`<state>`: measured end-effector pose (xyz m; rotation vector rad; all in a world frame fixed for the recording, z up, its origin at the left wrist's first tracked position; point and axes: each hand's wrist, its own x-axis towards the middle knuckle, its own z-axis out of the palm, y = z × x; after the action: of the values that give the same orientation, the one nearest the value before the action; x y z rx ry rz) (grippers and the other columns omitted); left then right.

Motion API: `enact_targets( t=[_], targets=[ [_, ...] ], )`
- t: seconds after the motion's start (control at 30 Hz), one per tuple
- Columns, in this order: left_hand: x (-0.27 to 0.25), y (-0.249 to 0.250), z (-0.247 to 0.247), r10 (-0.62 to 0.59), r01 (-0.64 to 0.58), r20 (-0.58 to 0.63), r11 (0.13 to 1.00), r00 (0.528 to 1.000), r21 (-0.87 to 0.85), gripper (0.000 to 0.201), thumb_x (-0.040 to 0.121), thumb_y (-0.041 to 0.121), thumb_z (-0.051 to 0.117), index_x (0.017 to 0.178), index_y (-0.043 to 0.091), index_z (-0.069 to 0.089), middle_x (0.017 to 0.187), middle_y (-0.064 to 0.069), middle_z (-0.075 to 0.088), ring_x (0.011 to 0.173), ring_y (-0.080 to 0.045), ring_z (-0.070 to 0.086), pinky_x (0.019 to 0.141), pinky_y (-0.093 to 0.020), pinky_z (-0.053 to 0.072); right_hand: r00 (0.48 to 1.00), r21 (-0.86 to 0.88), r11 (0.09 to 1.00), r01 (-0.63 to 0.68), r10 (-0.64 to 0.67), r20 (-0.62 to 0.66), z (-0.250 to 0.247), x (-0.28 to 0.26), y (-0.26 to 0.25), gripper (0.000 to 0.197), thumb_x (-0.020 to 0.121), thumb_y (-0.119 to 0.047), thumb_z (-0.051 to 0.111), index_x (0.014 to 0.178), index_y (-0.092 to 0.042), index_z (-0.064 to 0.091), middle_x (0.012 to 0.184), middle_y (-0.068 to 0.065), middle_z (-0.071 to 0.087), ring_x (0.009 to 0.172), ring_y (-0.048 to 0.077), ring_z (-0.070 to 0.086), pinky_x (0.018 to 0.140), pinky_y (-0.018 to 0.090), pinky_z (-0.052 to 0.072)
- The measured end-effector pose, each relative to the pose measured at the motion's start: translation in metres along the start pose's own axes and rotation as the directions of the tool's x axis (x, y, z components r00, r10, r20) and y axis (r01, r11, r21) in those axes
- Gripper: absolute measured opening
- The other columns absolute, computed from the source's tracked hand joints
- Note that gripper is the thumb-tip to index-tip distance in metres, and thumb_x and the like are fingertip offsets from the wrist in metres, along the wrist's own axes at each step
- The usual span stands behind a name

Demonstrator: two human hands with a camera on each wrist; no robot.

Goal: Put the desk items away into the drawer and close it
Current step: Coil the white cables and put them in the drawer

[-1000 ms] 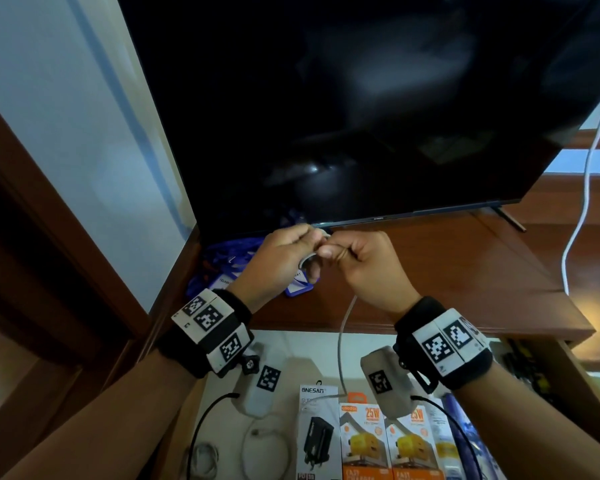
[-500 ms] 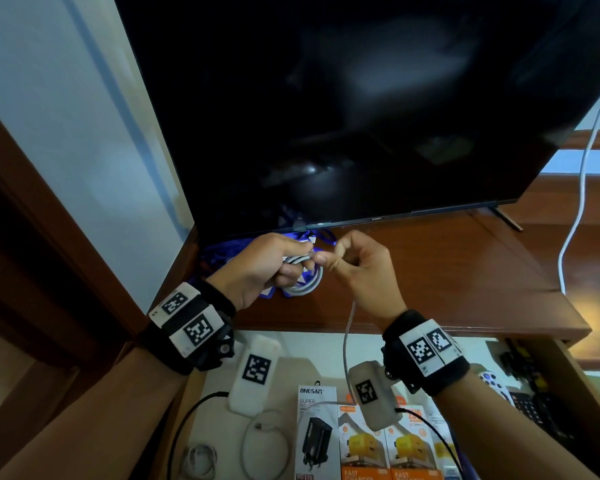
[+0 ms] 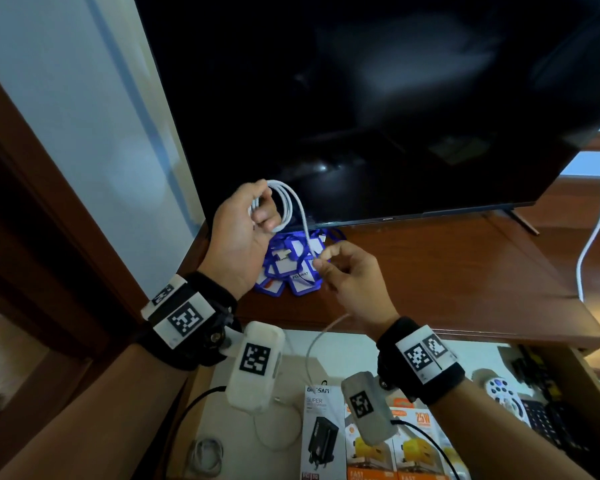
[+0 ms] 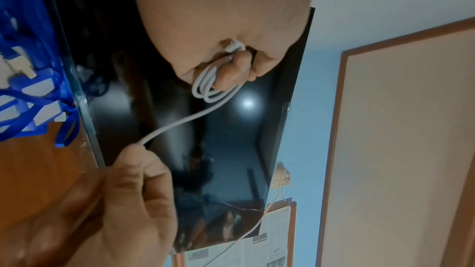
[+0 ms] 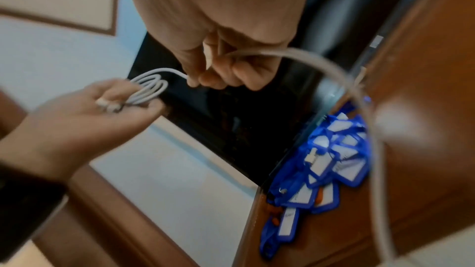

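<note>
1. The left hand (image 3: 238, 237) is raised in front of the dark screen (image 3: 395, 109), fingers curled round a small coil of white cable (image 3: 284, 202); the left wrist view shows the loops (image 4: 213, 86) wrapped over a finger with a plug end tucked against the palm.
2. From the coil one strand runs down to the right hand (image 3: 352, 278), which sits lower and just to the right, pinching the cable between thumb and forefinger (image 5: 195, 80).
3. Past that pinch the cable passes under the right wrist and drops in a loose curve into the open drawer (image 3: 326, 336) below the desk edge.
4. Beneath both hands, on the wooden desk (image 3: 447, 271), lies a heap of blue key tags (image 3: 291, 275), apart from either hand.
5. The drawer holds boxed chargers (image 3: 321, 434), another coiled white cable (image 3: 205, 455) and a remote (image 3: 503, 398) at the right.
6. A separate white cord (image 3: 596, 216) hangs down at the far right onto the desk.
</note>
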<state>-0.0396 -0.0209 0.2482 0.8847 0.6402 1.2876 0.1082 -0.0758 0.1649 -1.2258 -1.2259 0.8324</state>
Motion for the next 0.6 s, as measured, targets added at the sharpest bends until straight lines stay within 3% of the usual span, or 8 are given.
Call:
enact_targets(
  t=[0.07,0.23,0.37,0.47,0.6],
  targets=[
    [0.001,0.000,-0.002,0.056,-0.057,0.005,0.992,0.998,0.110,0.025,0.099,0.014,0.043,0.074,0.013,0.047,0.051,0.007,0.033,0.047,-0.005,0.033,0.055,-0.019,0.034,0.995,-0.128,0.987,0.095,-0.090,0.045,0.005,0.002,-0.004,0.007,0.088,-0.010,0.066,0.081,-0.009,0.063,0.054,-0.012,0.054,0.048,0.003,0.043,0.053,0.015,0.037],
    [0.000,-0.007,-0.008,0.124,-0.142,0.070,0.891,0.990,0.431,0.028,0.103,0.021,0.036,0.077,0.015,0.044,0.060,0.005,0.040,0.056,-0.006,0.042,0.067,-0.022,0.039,0.971,-0.186,0.967,0.173,-0.136,0.194,0.008,0.003,-0.020,0.008,0.089,-0.003,0.062,0.092,-0.007,0.069,0.063,-0.003,0.057,0.051,0.003,0.047,0.055,0.014,0.039],
    [-0.005,-0.014,-0.015,0.085,-0.168,0.158,0.747,0.984,0.643,0.030,0.103,0.027,0.035,0.080,0.014,0.048,0.069,0.002,0.050,0.068,-0.007,0.051,0.079,-0.014,0.041,0.959,-0.111,0.976,0.188,-0.158,0.236,0.007,0.005,-0.029,0.014,0.089,0.004,0.058,0.093,-0.001,0.070,0.072,-0.013,0.064,0.062,0.001,0.056,0.063,0.012,0.042],
    [-0.006,-0.017,-0.020,-0.007,-0.134,0.194,0.699,0.981,0.702,0.028,0.102,0.025,0.038,0.082,0.012,0.053,0.071,0.003,0.054,0.070,-0.007,0.052,0.076,-0.018,0.043,0.956,-0.067,0.971,0.229,-0.211,0.205,0.005,0.007,-0.035,0.017,0.087,0.007,0.058,0.093,0.000,0.072,0.084,0.003,0.070,0.074,0.002,0.063,0.071,0.013,0.045],
    [-0.010,-0.018,-0.022,-0.114,-0.043,0.196,0.756,0.974,0.653,0.026,0.101,0.021,0.040,0.093,0.005,0.059,0.076,-0.007,0.061,0.067,-0.009,0.059,0.067,-0.021,0.050,0.950,-0.004,0.956,0.293,-0.290,0.118,0.003,0.011,-0.036,0.011,0.087,0.006,0.060,0.086,0.002,0.070,0.082,0.014,0.071,0.077,0.022,0.068,0.076,0.027,0.052]
  ],
)
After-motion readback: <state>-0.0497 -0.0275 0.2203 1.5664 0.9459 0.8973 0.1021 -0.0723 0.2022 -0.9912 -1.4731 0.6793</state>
